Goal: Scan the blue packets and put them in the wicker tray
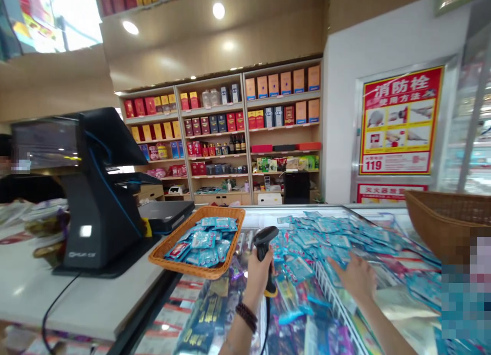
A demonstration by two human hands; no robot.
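My left hand, with a beaded bracelet at the wrist, is closed around the handle of a black barcode scanner. Its cable hangs down below the grip. Off to the right, my right hand is spread, fingers apart, over the glass freezer top; whether it touches the packets there cannot be made out. Many small blue packets lie scattered across that top, ahead of both hands. An orange wicker basket left of the scanner holds more blue packets.
A black checkout terminal stands on the white counter at the left. Bagged goods and a white wire rack show in the freezer. A brown basket sits at the right. Stocked shelves line the back wall.
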